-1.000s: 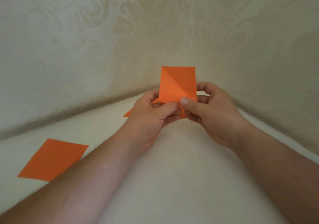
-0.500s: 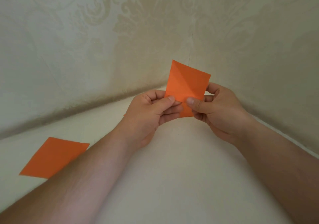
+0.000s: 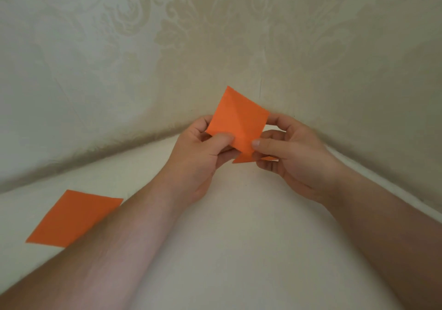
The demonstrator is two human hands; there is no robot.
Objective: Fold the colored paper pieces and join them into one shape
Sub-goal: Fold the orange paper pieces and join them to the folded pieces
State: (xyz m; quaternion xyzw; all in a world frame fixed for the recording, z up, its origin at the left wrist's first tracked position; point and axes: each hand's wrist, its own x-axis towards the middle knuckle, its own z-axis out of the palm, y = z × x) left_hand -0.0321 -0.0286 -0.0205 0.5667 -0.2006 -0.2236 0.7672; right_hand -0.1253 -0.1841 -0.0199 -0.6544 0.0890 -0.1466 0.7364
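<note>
Left hand (image 3: 201, 152) and right hand (image 3: 287, 152) pinch creased paper (image 3: 236, 123), thumbs on front, tilted toward 1 o'clock. Sheet (image 3: 71, 218) flat at 8 o'clock.

Pale damask-patterned wall (image 3: 119, 46) (a faint vertical seam) above a cream surface (image 3: 239, 238), soft dim light

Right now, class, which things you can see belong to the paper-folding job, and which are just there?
Part of the job:
- creased orange paper square, pinched by left hand and right hand
- flat orange paper sheet lying on the surface, waiting

Just there:
- patterned beige wallpaper
- pale cream surface
</note>
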